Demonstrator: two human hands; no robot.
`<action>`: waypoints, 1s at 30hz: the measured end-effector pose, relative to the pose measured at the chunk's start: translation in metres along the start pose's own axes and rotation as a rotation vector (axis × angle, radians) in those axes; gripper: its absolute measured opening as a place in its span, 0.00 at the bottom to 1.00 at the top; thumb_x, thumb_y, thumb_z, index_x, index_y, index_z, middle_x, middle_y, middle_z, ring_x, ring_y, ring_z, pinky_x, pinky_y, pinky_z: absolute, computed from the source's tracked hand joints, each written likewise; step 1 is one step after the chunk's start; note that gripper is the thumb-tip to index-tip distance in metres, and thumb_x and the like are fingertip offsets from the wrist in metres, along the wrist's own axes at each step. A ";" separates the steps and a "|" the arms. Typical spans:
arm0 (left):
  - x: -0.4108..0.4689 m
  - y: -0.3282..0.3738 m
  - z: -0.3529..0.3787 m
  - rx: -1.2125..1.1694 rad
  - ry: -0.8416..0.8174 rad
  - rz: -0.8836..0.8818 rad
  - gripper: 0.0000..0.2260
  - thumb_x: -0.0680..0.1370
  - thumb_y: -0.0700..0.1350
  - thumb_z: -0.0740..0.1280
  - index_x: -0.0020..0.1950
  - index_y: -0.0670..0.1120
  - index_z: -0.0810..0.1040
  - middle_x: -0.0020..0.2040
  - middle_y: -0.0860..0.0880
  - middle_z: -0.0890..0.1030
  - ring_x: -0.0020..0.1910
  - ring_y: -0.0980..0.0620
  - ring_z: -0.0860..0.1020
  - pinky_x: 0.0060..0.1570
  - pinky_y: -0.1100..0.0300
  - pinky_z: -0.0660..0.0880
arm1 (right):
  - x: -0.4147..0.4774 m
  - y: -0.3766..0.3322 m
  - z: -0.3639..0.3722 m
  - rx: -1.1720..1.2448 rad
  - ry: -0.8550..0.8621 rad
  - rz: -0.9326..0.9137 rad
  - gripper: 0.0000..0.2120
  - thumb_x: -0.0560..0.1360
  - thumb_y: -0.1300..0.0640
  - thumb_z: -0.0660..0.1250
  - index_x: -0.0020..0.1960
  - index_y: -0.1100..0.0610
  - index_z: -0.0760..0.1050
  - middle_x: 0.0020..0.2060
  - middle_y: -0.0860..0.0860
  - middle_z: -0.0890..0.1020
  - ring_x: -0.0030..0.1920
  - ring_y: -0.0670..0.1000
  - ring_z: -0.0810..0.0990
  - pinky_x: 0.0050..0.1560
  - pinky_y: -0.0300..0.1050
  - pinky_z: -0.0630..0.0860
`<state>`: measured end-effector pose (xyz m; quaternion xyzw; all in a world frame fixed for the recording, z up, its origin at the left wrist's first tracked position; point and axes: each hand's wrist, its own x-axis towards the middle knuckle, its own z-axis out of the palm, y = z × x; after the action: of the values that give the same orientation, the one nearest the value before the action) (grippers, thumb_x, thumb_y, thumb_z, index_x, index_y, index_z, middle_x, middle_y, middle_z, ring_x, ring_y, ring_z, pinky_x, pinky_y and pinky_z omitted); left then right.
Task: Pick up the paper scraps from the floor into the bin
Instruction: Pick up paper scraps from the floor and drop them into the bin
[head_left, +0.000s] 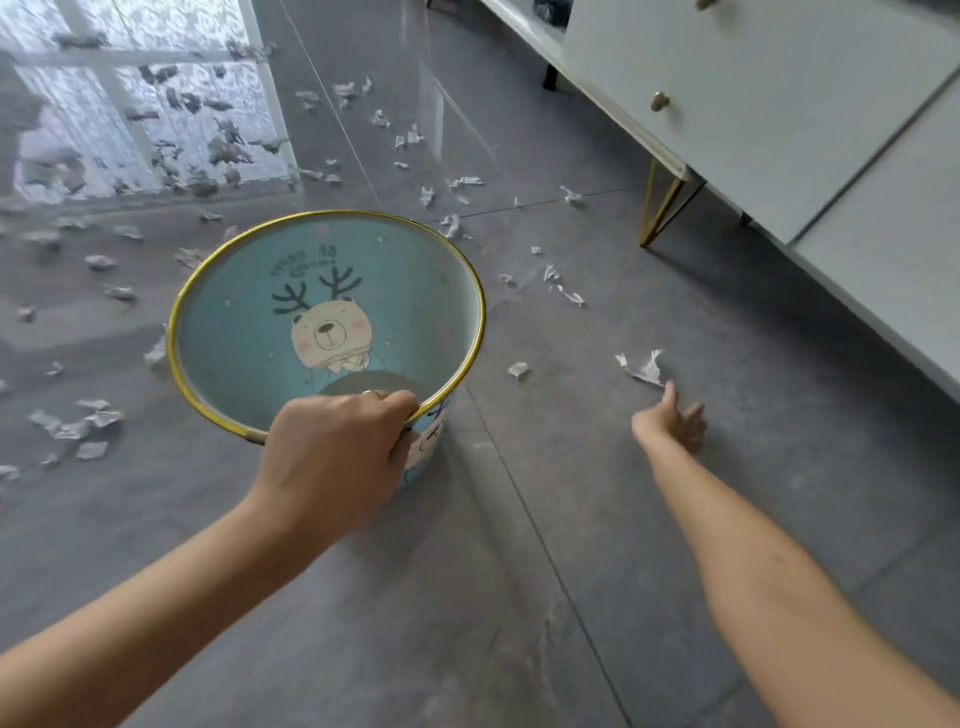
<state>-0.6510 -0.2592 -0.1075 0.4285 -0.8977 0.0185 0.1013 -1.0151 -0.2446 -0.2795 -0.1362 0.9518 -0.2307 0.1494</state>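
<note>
Torn white paper scraps (78, 423) litter the grey floor (467, 597) at left, the left hand (332, 452) grasps the blue bin (234, 322) by its gold near rim, and the right hand (672, 423), released and empty, is just beside one crumpled scrap (643, 368) before the white cabinet (727, 104).

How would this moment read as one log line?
left hand: grips bin rim | right hand: open, near paper scrap | bin: looks empty | floor: scraps scattered

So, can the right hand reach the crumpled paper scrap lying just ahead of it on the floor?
Probably yes. The right hand is open and almost touching the paper scrap, with only bare floor between them. The bin, held by the left hand, is off to the side.
</note>
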 end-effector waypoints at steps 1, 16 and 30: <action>0.006 0.002 0.003 0.005 0.002 -0.004 0.10 0.69 0.49 0.58 0.29 0.47 0.70 0.23 0.50 0.72 0.19 0.46 0.72 0.27 0.69 0.47 | 0.006 0.013 0.000 -0.072 0.049 -0.087 0.21 0.78 0.60 0.57 0.70 0.54 0.66 0.70 0.58 0.63 0.70 0.61 0.60 0.69 0.52 0.57; 0.036 0.008 0.011 0.052 -0.010 -0.014 0.08 0.67 0.45 0.65 0.30 0.46 0.70 0.23 0.49 0.73 0.19 0.45 0.71 0.31 0.70 0.46 | 0.063 -0.036 -0.001 -0.213 -0.072 -0.184 0.25 0.76 0.42 0.60 0.63 0.60 0.65 0.59 0.63 0.76 0.60 0.63 0.75 0.57 0.51 0.70; 0.036 0.005 0.013 0.044 0.026 0.005 0.09 0.66 0.43 0.69 0.29 0.46 0.70 0.23 0.51 0.72 0.18 0.46 0.69 0.29 0.70 0.45 | -0.050 -0.118 0.077 -0.663 -0.193 -0.763 0.29 0.78 0.38 0.52 0.58 0.61 0.74 0.54 0.57 0.81 0.55 0.58 0.79 0.49 0.47 0.74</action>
<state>-0.6796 -0.2852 -0.1127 0.4281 -0.8967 0.0442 0.1033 -0.9202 -0.3601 -0.2769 -0.5347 0.8381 0.0591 0.0905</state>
